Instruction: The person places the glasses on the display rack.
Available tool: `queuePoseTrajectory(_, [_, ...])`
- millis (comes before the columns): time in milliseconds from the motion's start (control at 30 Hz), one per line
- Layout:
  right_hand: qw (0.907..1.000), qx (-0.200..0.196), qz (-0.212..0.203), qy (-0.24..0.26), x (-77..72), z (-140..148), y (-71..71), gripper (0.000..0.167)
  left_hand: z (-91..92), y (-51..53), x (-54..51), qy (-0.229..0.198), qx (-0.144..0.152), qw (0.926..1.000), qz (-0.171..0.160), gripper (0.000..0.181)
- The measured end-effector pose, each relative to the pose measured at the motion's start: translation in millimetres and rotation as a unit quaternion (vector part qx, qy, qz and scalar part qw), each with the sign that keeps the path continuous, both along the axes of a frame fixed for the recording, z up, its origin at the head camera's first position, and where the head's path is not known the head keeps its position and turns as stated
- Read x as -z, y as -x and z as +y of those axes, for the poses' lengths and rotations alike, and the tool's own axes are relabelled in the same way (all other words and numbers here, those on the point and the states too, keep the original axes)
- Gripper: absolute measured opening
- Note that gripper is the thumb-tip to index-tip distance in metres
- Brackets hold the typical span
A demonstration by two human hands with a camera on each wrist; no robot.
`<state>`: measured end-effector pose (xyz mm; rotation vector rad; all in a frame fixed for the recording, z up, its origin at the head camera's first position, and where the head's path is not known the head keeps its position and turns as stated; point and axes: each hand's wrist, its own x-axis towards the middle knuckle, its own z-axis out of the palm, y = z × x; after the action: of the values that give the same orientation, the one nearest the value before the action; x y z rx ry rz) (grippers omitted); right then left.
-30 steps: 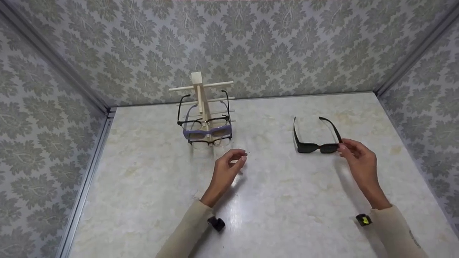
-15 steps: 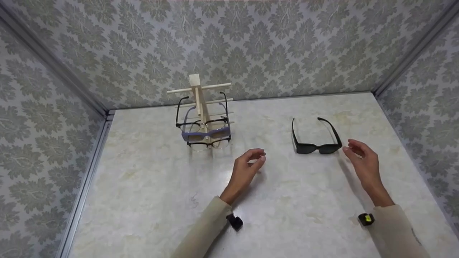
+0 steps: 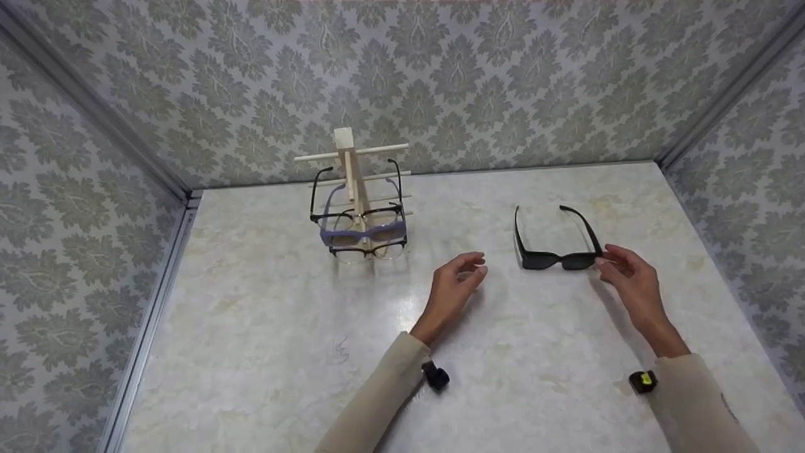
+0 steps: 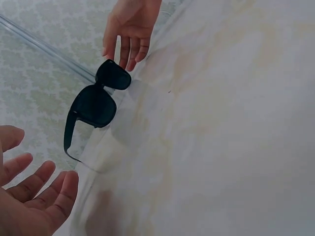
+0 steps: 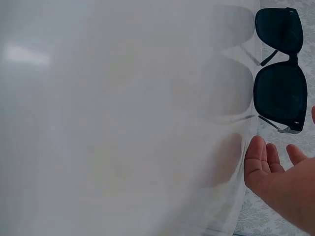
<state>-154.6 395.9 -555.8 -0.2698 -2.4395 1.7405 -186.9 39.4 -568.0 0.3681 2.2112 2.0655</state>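
Black sunglasses (image 3: 560, 260) stand on the table with both arms unfolded toward the back wall. My right hand (image 3: 633, 280) is at their right corner, fingers loosely bent; in the right wrist view a small gap shows between the fingertips (image 5: 255, 145) and the frame. To the left of the sunglasses, my left hand (image 3: 454, 286) hovers over the table with thumb and fingers apart and nothing between them. The left wrist view shows the sunglasses (image 4: 96, 105) between both hands.
At the back left, a wooden eyewear rack (image 3: 344, 139) carries black-framed glasses (image 3: 330, 218), purple sunglasses (image 3: 363, 234) and half-rimmed glasses (image 3: 368, 251). Its top peg has no glasses. Patterned walls (image 3: 427, 82) enclose the marbled table (image 3: 264, 352). A thread-like mark (image 3: 341, 349) lies at front left.
My left hand has moved right, away from the rack and closer to the sunglasses. My right hand drew slightly off their corner, then came back near it. The sunglasses stay in place.
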Motion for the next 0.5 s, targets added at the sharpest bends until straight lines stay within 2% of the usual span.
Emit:
queuePoseTrajectory(267, [0.9994,0.003,-0.030,0.017,0.2,2,9.1,0.063,23.4,4.0,1.7,-0.002,0.014,0.9999,0.002,0.039])
queuePoseTrajectory(400, [0.9990,-0.002,-0.033,0.029,-0.8,3,9.6,0.063,30.0,5.1,3.5,0.003,0.017,0.9998,0.002,0.040])
queuePoseTrajectory(500, [0.9993,-0.011,-0.030,0.019,-2.0,2,9.3,0.063,33.6,6.4,4.9,0.006,0.023,0.9997,-0.001,0.041])
